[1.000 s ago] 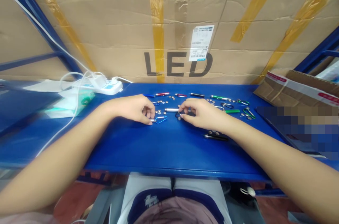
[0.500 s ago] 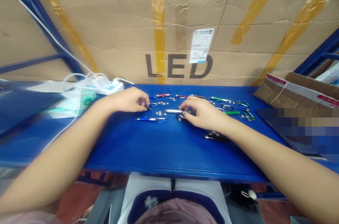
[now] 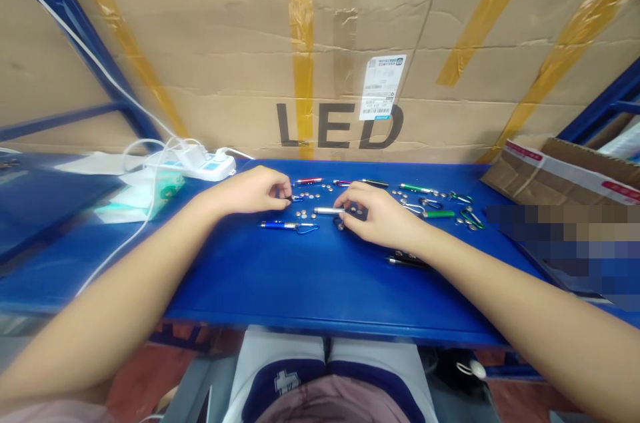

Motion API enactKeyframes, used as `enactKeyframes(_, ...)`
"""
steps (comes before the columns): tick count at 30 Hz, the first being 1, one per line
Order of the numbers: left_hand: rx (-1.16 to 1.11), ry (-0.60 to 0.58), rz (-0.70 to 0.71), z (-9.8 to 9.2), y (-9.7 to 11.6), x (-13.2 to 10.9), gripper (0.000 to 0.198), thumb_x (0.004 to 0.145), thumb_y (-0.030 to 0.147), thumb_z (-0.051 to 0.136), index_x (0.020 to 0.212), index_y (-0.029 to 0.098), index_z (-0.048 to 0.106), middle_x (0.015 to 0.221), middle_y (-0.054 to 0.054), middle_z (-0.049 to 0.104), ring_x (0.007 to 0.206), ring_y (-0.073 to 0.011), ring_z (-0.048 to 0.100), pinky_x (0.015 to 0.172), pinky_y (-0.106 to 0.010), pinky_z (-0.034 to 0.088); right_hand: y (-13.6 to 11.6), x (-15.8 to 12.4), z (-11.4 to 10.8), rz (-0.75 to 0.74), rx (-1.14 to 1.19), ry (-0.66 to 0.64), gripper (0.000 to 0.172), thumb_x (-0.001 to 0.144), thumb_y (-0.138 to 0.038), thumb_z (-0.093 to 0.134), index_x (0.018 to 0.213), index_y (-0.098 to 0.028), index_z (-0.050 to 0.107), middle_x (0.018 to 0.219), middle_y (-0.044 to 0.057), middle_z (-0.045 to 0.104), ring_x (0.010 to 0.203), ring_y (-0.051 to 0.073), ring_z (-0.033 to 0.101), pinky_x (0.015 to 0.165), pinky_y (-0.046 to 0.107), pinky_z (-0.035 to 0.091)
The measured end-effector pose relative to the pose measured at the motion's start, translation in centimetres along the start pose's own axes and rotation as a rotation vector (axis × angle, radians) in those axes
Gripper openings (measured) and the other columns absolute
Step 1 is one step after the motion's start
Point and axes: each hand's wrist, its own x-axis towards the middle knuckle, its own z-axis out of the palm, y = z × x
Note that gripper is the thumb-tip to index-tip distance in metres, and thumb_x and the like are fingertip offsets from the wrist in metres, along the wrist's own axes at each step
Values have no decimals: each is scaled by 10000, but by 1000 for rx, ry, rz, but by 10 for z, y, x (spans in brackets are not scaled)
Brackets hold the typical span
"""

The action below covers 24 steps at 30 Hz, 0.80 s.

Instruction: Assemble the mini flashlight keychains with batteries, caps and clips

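Observation:
My left hand (image 3: 257, 190) is over the far left of the blue table, thumb and forefinger pinched on a small dark piece (image 3: 289, 198). A blue carabiner clip (image 3: 297, 199) shows just beyond those fingertips. My right hand (image 3: 377, 211) curls over the middle, its thumb and fingers closed at the right end of a slim silver tube (image 3: 326, 210). Part of a dark clip (image 3: 339, 224) lies under that hand. Between the hands are several small button cells (image 3: 304, 214). Nearer me lies a blue pen-like light (image 3: 280, 226) with its own carabiner.
Red (image 3: 309, 181), black (image 3: 375, 182) and green (image 3: 417, 188) pen-like lights line the back. A black one (image 3: 407, 262) lies near my right wrist, green carabiners (image 3: 471, 217) farther right. A power strip (image 3: 215, 168) stands left, an open carton (image 3: 565, 173) right, a large box (image 3: 225, 63) behind.
My left hand has shifted slightly right, bringing the small dark piece with it. My right hand has moved a little left along the silver tube, which stays nearly in place.

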Motion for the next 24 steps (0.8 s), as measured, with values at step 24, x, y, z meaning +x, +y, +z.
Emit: enactKeyframes(24,-622,444,-97,28,10,15,270,758,302,740,969,153,660,946,-69,703,884,-179,673,823,-340,541,-12,29,7,-95,-38,-203,225,847,-145,598,1043,-177,702,1061,102,602,1041,247,568,907,390,466)
